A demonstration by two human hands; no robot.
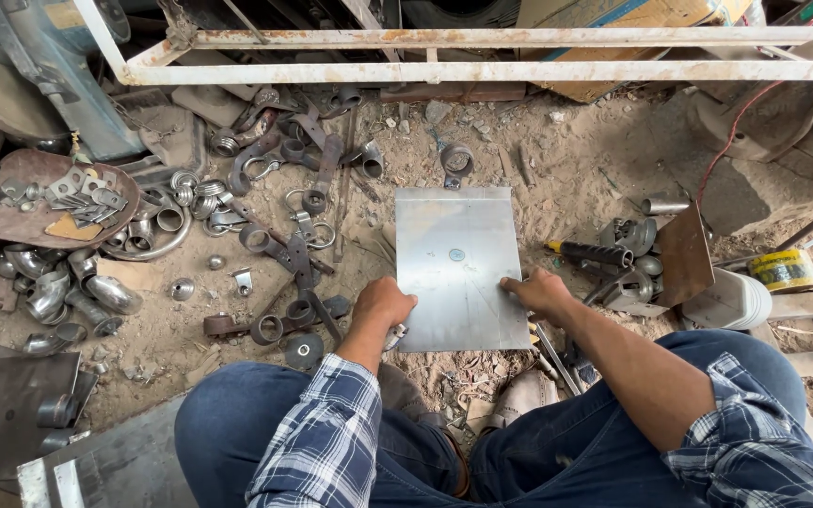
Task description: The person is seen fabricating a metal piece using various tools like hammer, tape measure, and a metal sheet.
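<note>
The square steel sheet [455, 268] lies flat on the dirt floor [576, 169], at 12 o'clock from the knees. The left hand [383, 303] is curled closed at its lower-left edge; whether it holds something I cannot tell. The right hand [538, 290] presses with fingers together at 3 o'clock. It is best to press evenly so the sheet does not slide.

At the top right of the frame, behind the rusty white bars, I see a cardboard box [613, 14]: tan brown, rectangular, with a blue stripe slanting across its face, only its lower part showing. At the right edge, on the dirt past my right knee, lies a roll of tape [785, 269], round, yellow with dark markings too small to make out. I can find no signs or screens anywhere around me.
</note>
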